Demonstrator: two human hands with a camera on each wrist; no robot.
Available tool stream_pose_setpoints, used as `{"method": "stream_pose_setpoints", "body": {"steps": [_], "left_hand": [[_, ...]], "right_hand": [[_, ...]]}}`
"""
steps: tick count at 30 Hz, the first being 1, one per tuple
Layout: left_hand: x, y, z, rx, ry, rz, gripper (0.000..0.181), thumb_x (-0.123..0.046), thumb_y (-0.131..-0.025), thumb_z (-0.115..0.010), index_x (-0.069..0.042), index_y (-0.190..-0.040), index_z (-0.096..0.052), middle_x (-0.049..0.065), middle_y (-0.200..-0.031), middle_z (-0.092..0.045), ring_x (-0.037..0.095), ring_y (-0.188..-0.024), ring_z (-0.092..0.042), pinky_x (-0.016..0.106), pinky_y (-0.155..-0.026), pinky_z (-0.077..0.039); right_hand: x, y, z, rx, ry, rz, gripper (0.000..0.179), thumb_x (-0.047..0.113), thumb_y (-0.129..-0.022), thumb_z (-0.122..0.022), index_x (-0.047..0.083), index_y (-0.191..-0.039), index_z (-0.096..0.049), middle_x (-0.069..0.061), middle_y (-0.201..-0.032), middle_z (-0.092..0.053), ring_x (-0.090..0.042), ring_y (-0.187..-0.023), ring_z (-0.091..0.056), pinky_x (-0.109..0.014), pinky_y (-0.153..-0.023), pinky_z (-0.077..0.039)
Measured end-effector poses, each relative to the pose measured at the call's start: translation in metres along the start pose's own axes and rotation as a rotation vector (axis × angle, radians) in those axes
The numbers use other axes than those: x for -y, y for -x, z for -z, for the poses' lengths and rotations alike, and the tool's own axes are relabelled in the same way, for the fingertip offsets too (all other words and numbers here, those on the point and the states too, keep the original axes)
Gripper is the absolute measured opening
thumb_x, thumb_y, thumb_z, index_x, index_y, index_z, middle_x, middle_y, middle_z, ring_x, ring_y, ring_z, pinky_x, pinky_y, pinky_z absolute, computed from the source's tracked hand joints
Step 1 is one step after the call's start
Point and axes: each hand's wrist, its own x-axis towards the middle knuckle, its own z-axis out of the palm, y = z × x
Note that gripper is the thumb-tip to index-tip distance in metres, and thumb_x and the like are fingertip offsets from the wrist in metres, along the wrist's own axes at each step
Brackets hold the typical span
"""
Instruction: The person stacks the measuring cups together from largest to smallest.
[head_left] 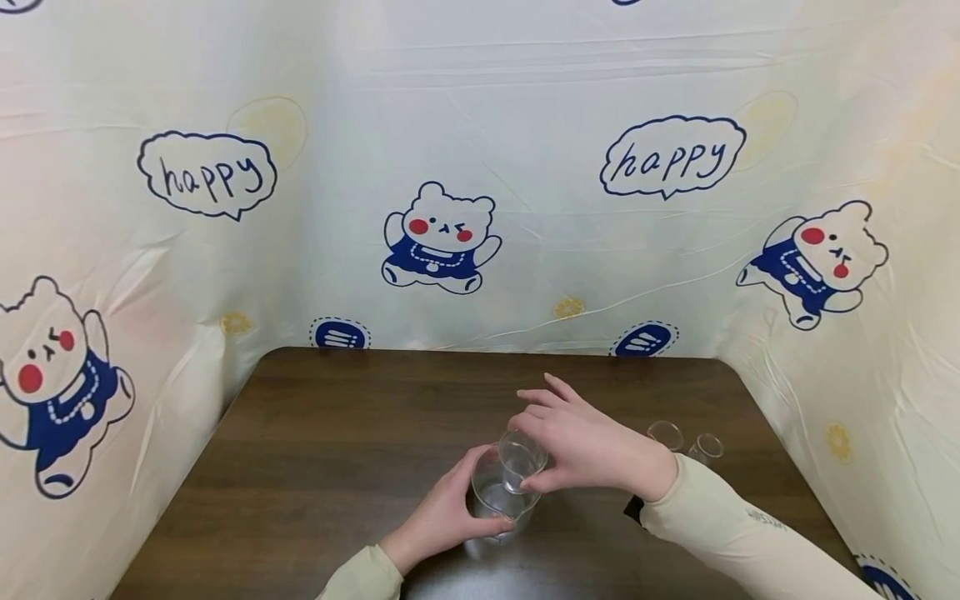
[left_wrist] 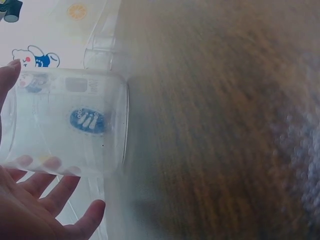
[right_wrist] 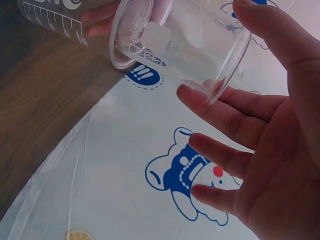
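A large clear glass beaker [head_left: 491,510] stands upright near the front of the table, with my left hand [head_left: 448,507] curled around its side. White graduation marks run down its wall [right_wrist: 55,25] in the right wrist view. My right hand [head_left: 581,442] pinches a smaller glass beaker [head_left: 522,454] by the rim, between thumb and forefinger, its other fingers spread. The smaller beaker's lower end overlaps the large one's mouth; in the right wrist view this beaker [right_wrist: 185,45] lines up with that opening. Left fingers [left_wrist: 60,195] lie along the large beaker's wall [left_wrist: 55,120].
Behind my right forearm stand two more small glass vessels, a wider one [head_left: 665,435] and a narrower one [head_left: 707,448], partly hidden by the sleeve. The dark wooden table [head_left: 337,433] ends at a printed cloth [head_left: 555,217] hanging behind and at both sides.
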Motion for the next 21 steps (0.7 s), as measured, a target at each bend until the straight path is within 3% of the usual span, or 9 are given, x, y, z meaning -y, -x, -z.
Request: {"method": "stream_pose_setpoints", "body": {"steps": [21], "left_hand": [[0.0,0.0,0.001,0.022,0.029,-0.002,0.089,-0.051,-0.08,-0.088,-0.029,-0.152,-0.04,-0.004,-0.142,-0.056,0.017,-0.12,-0.06,0.039,-0.097,-0.051]], "right_hand": [[0.001,-0.005,-0.013,0.057,0.011,0.013,0.058,0.047,-0.078,-0.09,0.013,-0.12,-0.069,0.003,-0.114,-0.073,-0.031,-0.137,-0.053,-0.068,-0.114,-0.031]]}}
